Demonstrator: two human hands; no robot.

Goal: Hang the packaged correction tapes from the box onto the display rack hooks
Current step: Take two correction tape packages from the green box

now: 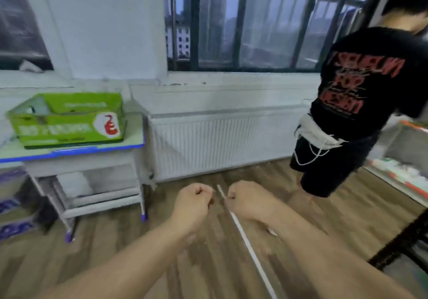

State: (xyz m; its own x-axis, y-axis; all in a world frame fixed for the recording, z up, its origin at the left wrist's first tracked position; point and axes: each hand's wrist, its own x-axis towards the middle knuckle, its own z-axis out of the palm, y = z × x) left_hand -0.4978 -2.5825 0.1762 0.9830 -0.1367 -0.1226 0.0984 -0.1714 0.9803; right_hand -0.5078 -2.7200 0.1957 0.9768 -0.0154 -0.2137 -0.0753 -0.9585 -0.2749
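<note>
Wood-look floor (pixel 129 243) fills the lower part of the head view, with a white radiator (pixel 220 143) against the far wall under a dark-framed window (pixel 254 20). At the left stands a small grey desk (pixel 92 151) with a blue rim and purple feet. The green box (pixel 69 118) sits on the desk top, its right end close to the desk's right edge and its front side near the front edge. Its flaps are up, and what lies inside is too blurred to make out. Stacked cartons (pixel 11 208) with purple print stand on the floor at the left edge, beside the desk legs.

Both bare forearms reach forward over the floor, well apart from the desk. The left hand (pixel 194 200) has its fingers curled into a loose fist, and nothing shows in it. The right hand (pixel 246 200) is just beside it, its fingers curled too. A thin white strip (pixel 245 240) runs from the gap between the two hands down toward the bottom edge, passing under the right wrist. Whether the right hand grips it or it lies on the floor, I cannot tell.

At the right another person (pixel 361 90) in a black printed shirt and dark shorts stands turned away, next to a low shelf (pixel 403 183) holding blurred coloured packs.
</note>
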